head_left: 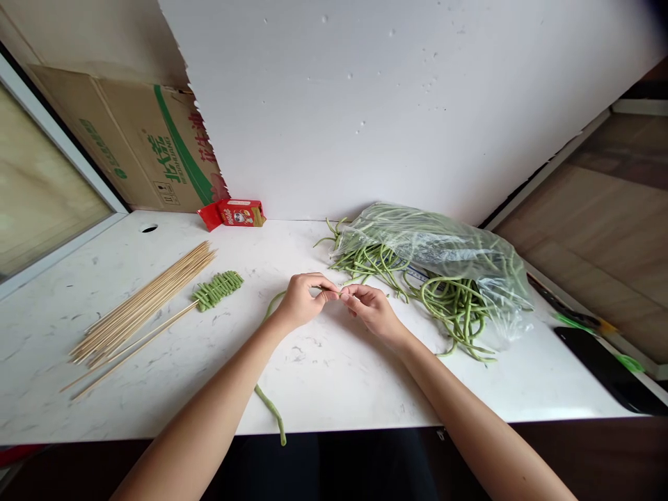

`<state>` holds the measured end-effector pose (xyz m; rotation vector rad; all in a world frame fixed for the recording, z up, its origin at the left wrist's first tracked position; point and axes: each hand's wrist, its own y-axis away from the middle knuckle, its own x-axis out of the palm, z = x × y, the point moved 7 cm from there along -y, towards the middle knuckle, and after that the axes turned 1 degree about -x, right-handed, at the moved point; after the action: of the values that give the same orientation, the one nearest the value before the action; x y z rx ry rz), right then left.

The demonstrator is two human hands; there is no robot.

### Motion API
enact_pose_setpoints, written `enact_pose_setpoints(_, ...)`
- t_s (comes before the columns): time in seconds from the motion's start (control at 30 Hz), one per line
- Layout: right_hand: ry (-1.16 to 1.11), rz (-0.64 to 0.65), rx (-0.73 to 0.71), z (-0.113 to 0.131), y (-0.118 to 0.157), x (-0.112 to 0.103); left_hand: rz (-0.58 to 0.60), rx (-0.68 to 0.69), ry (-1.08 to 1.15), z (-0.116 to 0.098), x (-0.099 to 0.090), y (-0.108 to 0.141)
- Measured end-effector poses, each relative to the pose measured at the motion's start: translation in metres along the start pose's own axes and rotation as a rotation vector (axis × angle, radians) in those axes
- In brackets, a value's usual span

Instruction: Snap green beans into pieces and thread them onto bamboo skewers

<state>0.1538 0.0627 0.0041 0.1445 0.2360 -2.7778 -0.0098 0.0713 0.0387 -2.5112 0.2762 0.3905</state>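
Both my hands meet over the middle of the white table, fingertips pinched close together on one long green bean (pixel 270 403). My left hand (pixel 307 299) is closed on the bean near its end. From there it trails under my left forearm, and its other end hangs over the table's front edge. My right hand (pixel 373 309) pinches at the bean's tip; the exact contact is too small to make out. Just right of my hands lies a loose pile of long beans (pixel 462 309), partly under a clear plastic bag (pixel 433 236) holding more of them.
On the left lie a bundle of thin wooden skewers (pixel 149 299) and cut bean pieces threaded in a row (pixel 218 289) on skewers. A red box (pixel 243 213) stands at the back by the white panel. A black phone-like slab (pixel 608 369) rests at the right edge.
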Motion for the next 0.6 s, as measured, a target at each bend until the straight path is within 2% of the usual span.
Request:
enact_pose_setpoints(0.17,-0.137,0.024,0.018,-0.001,0.002,0.001,0.001,-0.03,0.012,0.008,-0.003,0.0)
enact_pose_setpoints(0.23,-0.199,-0.019,-0.017,0.001,0.001,-0.007,-0.017,-0.04,-0.016,0.012,-0.008,-0.002)
enact_pose_setpoints(0.3,-0.201,-0.108,-0.068,0.002,0.0,-0.022,-0.095,-0.054,0.011,0.016,-0.016,-0.003)
enact_pose_setpoints(0.37,-0.108,-0.191,-0.101,0.001,-0.001,-0.035,-0.153,-0.03,0.014,0.016,-0.021,-0.004)
enact_pose_setpoints(0.43,0.07,-0.234,-0.147,0.002,-0.002,-0.041,-0.146,0.006,-0.016,0.015,-0.02,-0.004)
enact_pose_setpoints(0.53,0.343,-0.222,-0.219,0.006,-0.001,-0.036,-0.113,0.018,-0.059,0.018,-0.017,-0.004)
enact_pose_setpoints(0.6,0.448,-0.183,-0.229,0.005,-0.001,-0.029,-0.116,0.014,-0.08,0.021,-0.018,-0.003)
